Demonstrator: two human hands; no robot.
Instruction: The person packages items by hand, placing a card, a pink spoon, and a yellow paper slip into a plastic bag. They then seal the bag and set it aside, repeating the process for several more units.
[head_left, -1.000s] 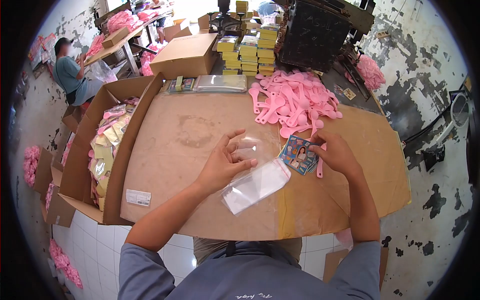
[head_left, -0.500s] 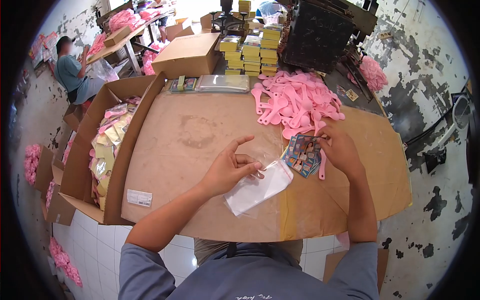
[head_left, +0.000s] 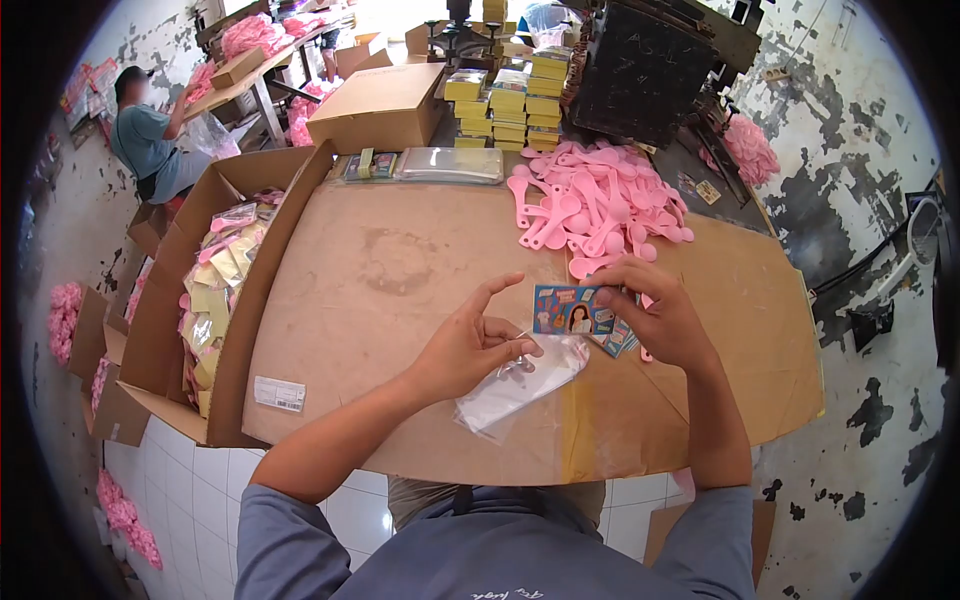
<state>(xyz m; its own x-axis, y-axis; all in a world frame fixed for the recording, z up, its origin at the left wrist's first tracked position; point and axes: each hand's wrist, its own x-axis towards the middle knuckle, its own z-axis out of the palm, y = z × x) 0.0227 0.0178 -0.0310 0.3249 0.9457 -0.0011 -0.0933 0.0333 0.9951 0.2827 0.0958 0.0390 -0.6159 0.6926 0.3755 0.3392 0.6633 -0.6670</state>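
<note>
My right hand (head_left: 655,312) pinches a small blue printed card (head_left: 560,309) by its right edge, held up over the table. More cards (head_left: 615,342) lie partly hidden beneath that hand. Close to the card's left side is my left hand (head_left: 470,345), its index finger stretched out, while thumb and other fingers close on a clear plastic bag that is hard to make out. Below it lies a stack of clear plastic bags (head_left: 520,395). A heap of pink plastic spoons (head_left: 600,205) spreads just beyond the right hand.
An open cardboard box (head_left: 290,225) full of packed bags stands at the left. Along the back are a closed carton (head_left: 375,100), stacks of yellow-edged cards (head_left: 508,105), a pile of clear sleeves (head_left: 450,165) and a black machine (head_left: 640,70). Another person (head_left: 150,140) sits far left.
My right hand has lifted a card off the pile and brought it left, close to my left hand. The left hand has shifted slightly right.
</note>
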